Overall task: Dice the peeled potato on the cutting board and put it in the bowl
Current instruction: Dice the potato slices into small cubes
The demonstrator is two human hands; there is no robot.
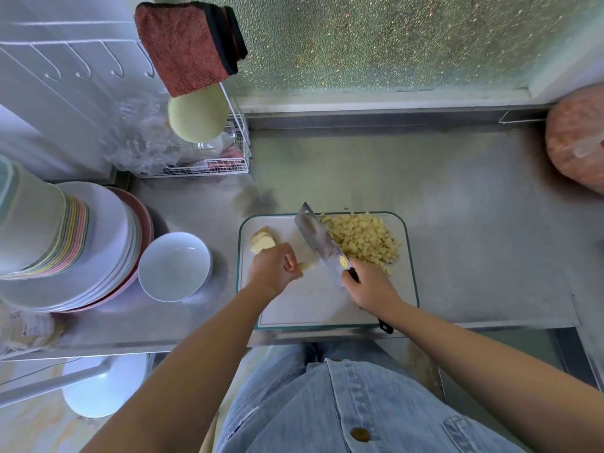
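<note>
Hands (273, 269) hold cleaver (322, 243), seemingly potato (307, 265); bowl (183, 246), plates (108, 223) left.

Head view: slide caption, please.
Left hand holds pale potato strip, right hand grips steel cleaver; yellow diced potato on green-rimmed white cutting board, round white bowl empty.

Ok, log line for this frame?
dicing | left hand: holds potato piece | right hand: grips cleaver | dice: piled on board | slices: uncut | bowl: no potato
</note>
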